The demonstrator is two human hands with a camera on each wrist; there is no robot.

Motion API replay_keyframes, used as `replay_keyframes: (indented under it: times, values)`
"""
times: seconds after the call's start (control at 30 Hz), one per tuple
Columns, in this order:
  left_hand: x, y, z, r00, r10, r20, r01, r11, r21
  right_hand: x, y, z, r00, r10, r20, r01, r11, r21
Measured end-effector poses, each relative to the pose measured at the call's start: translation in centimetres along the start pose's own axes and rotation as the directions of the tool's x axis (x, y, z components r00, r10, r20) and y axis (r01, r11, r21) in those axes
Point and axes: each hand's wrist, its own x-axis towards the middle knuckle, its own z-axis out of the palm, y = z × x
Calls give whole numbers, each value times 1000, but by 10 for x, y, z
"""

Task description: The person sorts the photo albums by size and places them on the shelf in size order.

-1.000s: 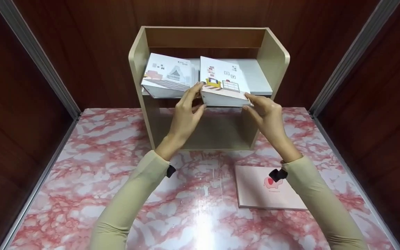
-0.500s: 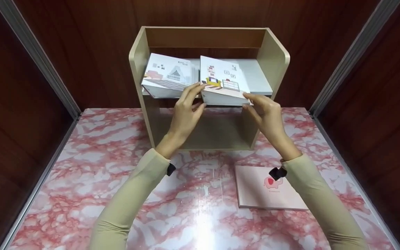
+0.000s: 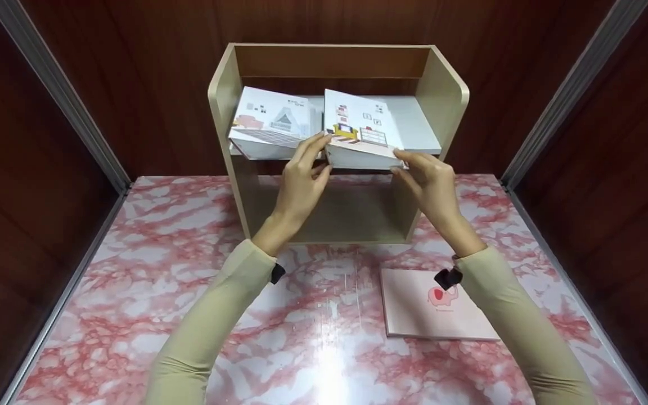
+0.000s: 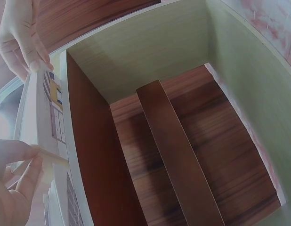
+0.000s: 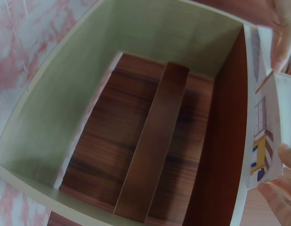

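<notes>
At the left of the upper tier of the bookshelf point(image 3: 452, 90), the grey-and-pink picture book point(image 3: 273, 121) lies at a slant. Next, the left hand point(image 3: 300, 183) pinches the left front corner of the yellow-chair picture book point(image 3: 360, 129), and the right hand point(image 3: 435, 183) pinches its right front corner. Since a second ago this book has crept slightly back, so it reaches deeper over the tier; whether its underside rests there is hidden. Further right, the pink elephant-cover book point(image 3: 414, 312) lies on the marbled tabletop point(image 3: 161, 253)

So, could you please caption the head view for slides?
Left hand and right hand hold an illustrated book at the upper shelf.
</notes>
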Motion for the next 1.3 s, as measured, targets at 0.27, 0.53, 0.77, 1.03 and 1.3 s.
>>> replay_keyframes:
  times: [0.27, 0.53, 0.77, 1.03, 1.3]
  values:
    - [1, 1, 0, 1000, 7, -1, -7, 1000, 5, 1, 1, 1, 1000, -21, -5, 21, 1000, -11]
    - [4, 0, 0, 1000, -14, 3, 14, 1000, 7, 5, 2, 2, 999, -37, 4, 38, 999, -32]
    - [4, 0, 0, 999, -29, 20, 30, 999, -18, 5, 5, 4, 999, -46, -5, 46, 998, -36]
    - [3, -1, 1, 998, -45, 33, 46, 998, -30, 5, 6, 7, 1000, -28, -4, 28, 999, -30]
    - [4, 0, 1, 997, -51, 66, 53, 998, -33, 6, 7, 9, 1000, 2, -16, -3, 1000, -27]
